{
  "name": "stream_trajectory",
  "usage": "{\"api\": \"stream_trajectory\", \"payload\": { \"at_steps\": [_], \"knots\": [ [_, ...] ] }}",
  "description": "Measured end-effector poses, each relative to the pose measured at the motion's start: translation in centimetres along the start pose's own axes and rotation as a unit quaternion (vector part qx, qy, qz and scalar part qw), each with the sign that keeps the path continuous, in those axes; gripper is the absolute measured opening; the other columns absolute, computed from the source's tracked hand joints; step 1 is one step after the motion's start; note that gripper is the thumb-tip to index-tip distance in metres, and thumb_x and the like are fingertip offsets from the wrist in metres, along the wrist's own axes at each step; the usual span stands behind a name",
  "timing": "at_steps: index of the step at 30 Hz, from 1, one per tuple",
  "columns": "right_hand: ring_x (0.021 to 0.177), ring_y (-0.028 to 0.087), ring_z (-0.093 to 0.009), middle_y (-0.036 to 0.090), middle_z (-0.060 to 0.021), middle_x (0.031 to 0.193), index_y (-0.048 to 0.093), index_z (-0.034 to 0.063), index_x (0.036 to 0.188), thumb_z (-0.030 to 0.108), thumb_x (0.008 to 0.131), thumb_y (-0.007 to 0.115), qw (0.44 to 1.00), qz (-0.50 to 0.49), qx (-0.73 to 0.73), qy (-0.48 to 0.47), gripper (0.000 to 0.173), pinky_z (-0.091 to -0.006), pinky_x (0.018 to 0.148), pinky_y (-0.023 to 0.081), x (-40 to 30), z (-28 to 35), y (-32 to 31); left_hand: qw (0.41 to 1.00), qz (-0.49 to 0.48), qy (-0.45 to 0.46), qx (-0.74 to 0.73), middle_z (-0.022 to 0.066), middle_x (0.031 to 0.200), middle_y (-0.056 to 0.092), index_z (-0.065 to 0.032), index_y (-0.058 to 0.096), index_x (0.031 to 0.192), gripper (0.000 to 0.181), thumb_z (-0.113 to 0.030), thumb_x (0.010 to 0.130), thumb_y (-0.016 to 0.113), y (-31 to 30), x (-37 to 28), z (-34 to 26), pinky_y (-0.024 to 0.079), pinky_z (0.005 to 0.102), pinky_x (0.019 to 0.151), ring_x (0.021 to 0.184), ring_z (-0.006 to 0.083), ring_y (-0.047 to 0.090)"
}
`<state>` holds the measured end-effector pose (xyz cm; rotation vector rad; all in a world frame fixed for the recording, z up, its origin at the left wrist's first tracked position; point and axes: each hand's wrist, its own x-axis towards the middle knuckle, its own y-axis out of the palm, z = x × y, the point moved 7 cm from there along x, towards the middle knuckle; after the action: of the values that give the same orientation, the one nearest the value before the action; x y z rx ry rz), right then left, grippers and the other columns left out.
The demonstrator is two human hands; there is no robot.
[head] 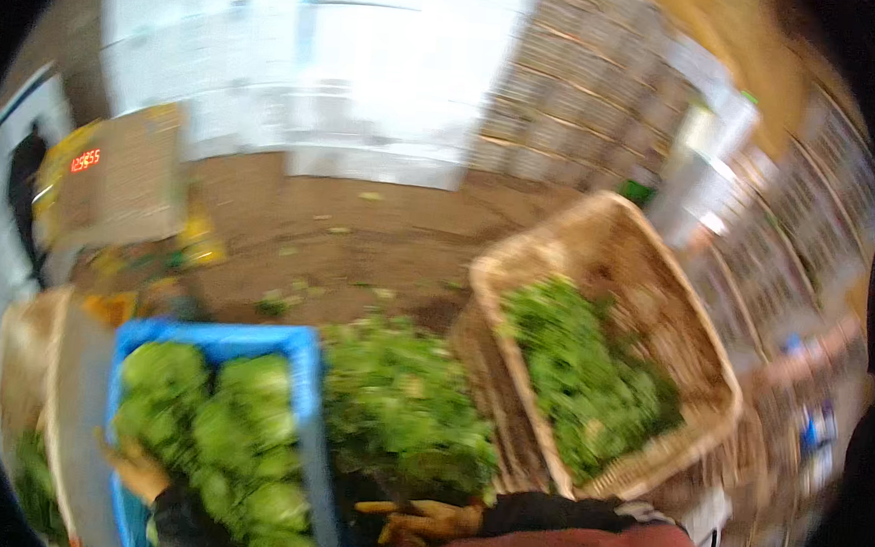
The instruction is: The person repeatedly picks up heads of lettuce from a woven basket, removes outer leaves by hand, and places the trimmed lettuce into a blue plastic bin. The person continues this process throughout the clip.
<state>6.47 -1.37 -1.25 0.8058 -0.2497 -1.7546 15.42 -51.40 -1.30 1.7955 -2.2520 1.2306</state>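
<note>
A blue plastic crate (216, 331) holds several heads of green lettuce (237, 419). My left hand (136, 467) is over the crate's left wall, beside the lettuce, with its fingers spread and nothing seen in its grip. My right hand (426, 519) is right of the crate, fingers apart and pointing left, just below a heap of loose leafy greens (406, 414); no held thing shows. To the right, a brown woven-looking basket (703, 357) contains more leafy greens (588, 388). The picture is blurred.
Stacked crates (562, 78) line the back and right. A box-like display with red digits (85, 160) stands at the left. Leaf scraps (278, 305) lie on the brown floor (379, 247). Another tan container (22, 368) is at the left edge.
</note>
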Motion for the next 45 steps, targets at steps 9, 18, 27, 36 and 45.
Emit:
{"api": "stream_trajectory", "payload": {
  "at_steps": [9, 18, 27, 36, 45],
  "knots": [
    [0.112, 0.061, -0.024, 0.063, -0.0137, 0.124, 0.059, 0.0107, 0.129, 0.027, 0.095, 0.061, 0.654, -0.591, -0.467, -0.072, 0.038, -0.0337, 0.094, 0.048, -25.2, 8.9, -28.5, 0.742, 0.218, 0.02, 0.633, 0.0077, 0.156, 0.029, -0.0147, 0.034, 0.151, 0.068, -0.055, 0.096, 0.041, 5.5, -3.9, -9.6, 0.023, 0.0526, 0.113, 0.142, 0.0293, 0.027],
    [0.121, 0.054, -0.039, 0.053, -0.0217, 0.137, 0.044, 0.0058, 0.143, 0.062, 0.081, 0.064, 0.663, -0.655, -0.3, 0.202, 0.086, -0.0435, 0.099, 0.046, -36.2, -1.6, -52.7, 0.947, 0.252, 0.189, 0.064, 0.0147, 0.157, 0.029, -0.0044, 0.032, 0.15, 0.063, -0.035, 0.098, 0.05, 13.8, -15.8, -23.8, 0.022, 0.044, 0.116, 0.144, 0.0277, 0.027],
    [0.107, 0.059, -0.028, 0.062, -0.0183, 0.122, 0.05, -0.0092, 0.13, 0.026, 0.087, 0.074, 0.608, -0.766, -0.193, -0.082, 0.06, -0.0393, 0.093, 0.048, -39.5, 9.2, -35.8, 0.399, 0.881, 0.055, -0.249, 0.0162, 0.145, 0.045, -0.0052, 0.037, 0.145, 0.062, -0.025, 0.093, 0.064, 26.6, -47.6, -52.5, 0.038, 0.0432, 0.108, 0.133, 0.0315, 0.044],
    [0.096, 0.069, -0.026, 0.068, -0.0148, 0.105, 0.062, 0.0036, 0.117, 0.011, 0.087, 0.069, 0.657, -0.608, -0.401, -0.195, 0.031, -0.0383, 0.078, 0.057, -39.7, 7.2, -17.7, 0.425, 0.704, -0.117, -0.557, 0.0114, 0.133, 0.053, -0.0053, 0.037, 0.144, 0.062, -0.021, 0.09, 0.065, 30.7, -44.3, -52.6, 0.043, 0.036, 0.102, 0.122, 0.023, 0.051],
    [0.065, 0.064, -0.039, 0.066, -0.0245, 0.09, 0.001, 0.0019, 0.153, 0.009, 0.078, 0.063, 0.601, -0.438, -0.66, 0.105, 0.097, -0.0444, 0.058, 0.053, -29.1, 13.4, -12.9, 0.497, 0.787, -0.049, -0.362, 0.0112, 0.122, 0.055, -0.0048, 0.041, 0.137, 0.073, -0.016, 0.072, 0.072, 16.6, -38.5, -51.1, 0.043, 0.0361, 0.097, 0.112, 0.0219, 0.053]
  ]
}}
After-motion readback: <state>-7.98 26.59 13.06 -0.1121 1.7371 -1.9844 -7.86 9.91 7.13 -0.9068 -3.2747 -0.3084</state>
